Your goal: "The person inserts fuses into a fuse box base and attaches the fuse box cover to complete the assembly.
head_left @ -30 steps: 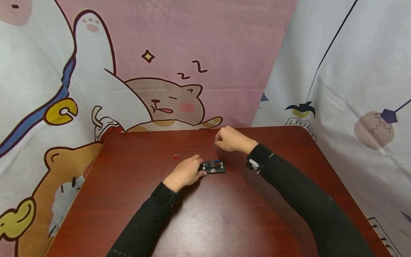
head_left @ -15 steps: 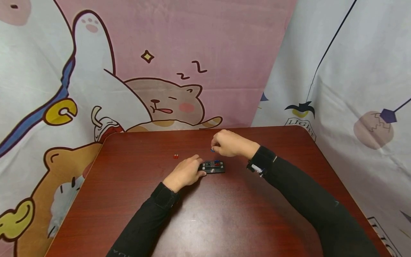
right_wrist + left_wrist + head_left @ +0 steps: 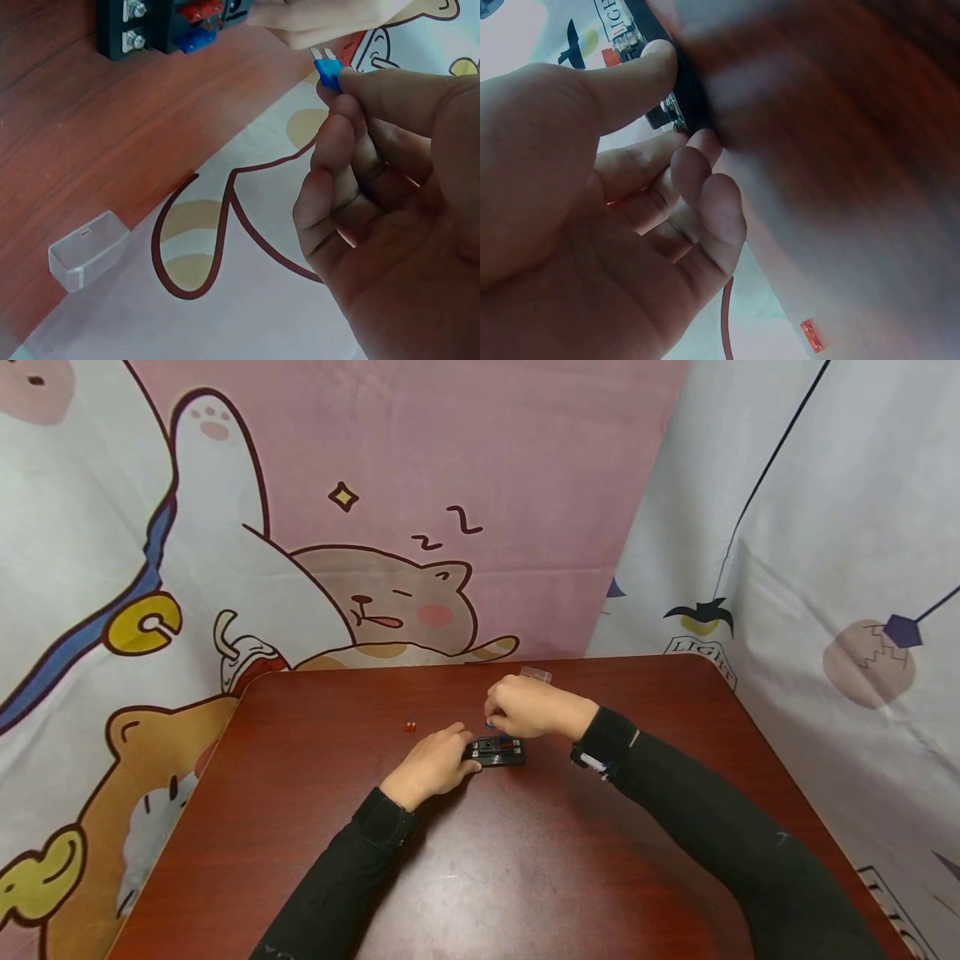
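A small black block with metal terminals (image 3: pixel 498 760) lies on the table, and the left hand (image 3: pixel 431 768) grips its left end between thumb and fingers. In the right wrist view, a red piece (image 3: pixel 201 10) and a blue piece (image 3: pixel 195 40) sit in the block (image 3: pixel 109 30). The right hand (image 3: pixel 397 165) pinches another blue two-pronged piece (image 3: pixel 328 73) between thumb and index finger, its metal prongs pointing away from the fingertips. From the head view, the right hand (image 3: pixel 536 706) is just above and behind the block, apart from it.
A small red piece (image 3: pixel 410 727) lies on the table (image 3: pixel 465 877) to the left of the block; the left wrist view also shows the red piece (image 3: pixel 811 336). Near the table's back edge stands a clear plastic box (image 3: pixel 88 251). Printed cloth hangs behind.
My right hand has come nearer to the block, moving slightly left and toward the body with the blue piece. The clear box has come into sight behind it. My left hand has stayed in place.
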Tool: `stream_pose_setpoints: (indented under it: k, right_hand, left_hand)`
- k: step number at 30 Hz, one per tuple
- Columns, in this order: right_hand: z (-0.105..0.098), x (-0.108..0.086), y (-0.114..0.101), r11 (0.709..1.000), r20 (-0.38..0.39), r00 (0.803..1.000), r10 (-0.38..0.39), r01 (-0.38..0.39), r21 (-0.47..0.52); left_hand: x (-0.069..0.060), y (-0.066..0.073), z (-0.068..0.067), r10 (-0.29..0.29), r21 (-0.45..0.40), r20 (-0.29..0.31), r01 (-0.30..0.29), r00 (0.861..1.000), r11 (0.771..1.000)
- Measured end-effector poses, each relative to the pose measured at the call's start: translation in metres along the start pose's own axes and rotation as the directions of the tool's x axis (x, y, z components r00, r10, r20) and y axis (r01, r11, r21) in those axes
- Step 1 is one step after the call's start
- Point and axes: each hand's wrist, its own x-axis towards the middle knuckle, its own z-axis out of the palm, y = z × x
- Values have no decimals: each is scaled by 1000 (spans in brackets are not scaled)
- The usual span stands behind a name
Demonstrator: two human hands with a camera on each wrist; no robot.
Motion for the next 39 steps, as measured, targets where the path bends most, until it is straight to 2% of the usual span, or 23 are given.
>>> stream_pose_setpoints:
  k: [9, 16, 30, 39]
  right_hand:
    - [11, 6, -3, 999, 44, 999, 22, -20, -47]
    - [22, 11, -2, 995, 36, 999, 32, -28, -95]
    - [32, 19, -2, 992, 33, 998, 47, -43, -118]
    - [36, 23, -1, 992, 25, 999, 25, -22, -122]
  left_hand:
    - [0, 1, 0, -3, -3, 2, 3, 1000, 1000]
    - [0, 0, 1, 7, -1, -8, -7, 1000, 1000]
    - [0, -1, 1, -5, 6, 11, 5, 1000, 1000]
    - [0, -2, 1, -3, 1, 15, 3, 1000, 1000]
